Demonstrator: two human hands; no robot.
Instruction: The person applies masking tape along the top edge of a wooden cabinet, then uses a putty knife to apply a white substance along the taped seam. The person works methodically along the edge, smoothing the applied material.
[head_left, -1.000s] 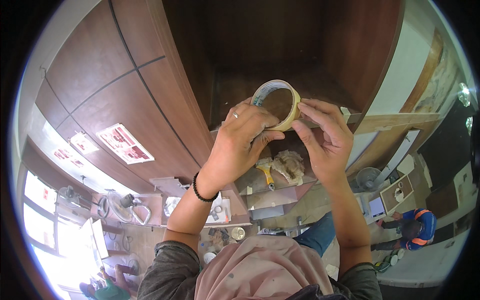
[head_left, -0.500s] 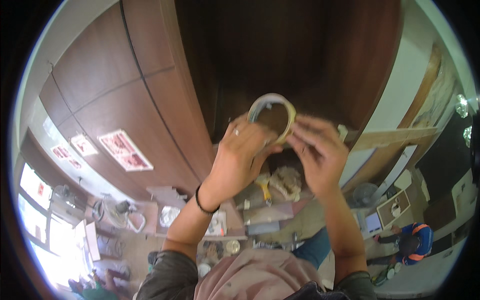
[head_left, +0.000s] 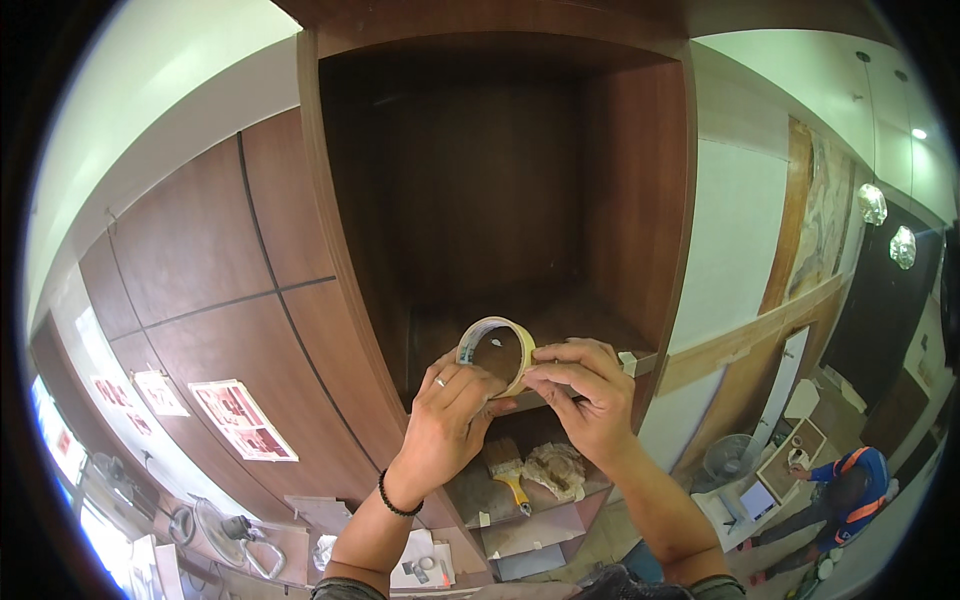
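A roll of yellowish masking tape point(head_left: 529, 350) is held upright before the dark wooden cabinet point(head_left: 640, 180), level with the floor of its open compartment. My left hand point(head_left: 447, 412), with a ring and a dark beaded bracelet, grips the roll's lower left part, fingers reaching into its hollow core. On the opposite side, the fingertips of my right hand point(head_left: 594, 400) pinch the roll's outer edge. Whether a tape end is lifted there is too small to tell. Below my hands, a paintbrush with a yellow handle point(head_left: 517, 492) and a crumpled beige rag point(head_left: 556, 470) lie on a lower shelf.
Wooden wall panels point(head_left: 210, 230) with taped-up printed sheets point(head_left: 242, 420) stand at left. A fan point(head_left: 230, 530) sits at the lower left, another fan point(head_left: 732, 458) at right. A co-worker in blue and orange point(head_left: 850, 490) bends near a small table. Pendant lamps point(head_left: 873, 204) hang at far right.
My view has tilted up, showing more of the cabinet compartment. The tape roll and both hands now appear lower in the picture. Both hands keep their hold on the roll.
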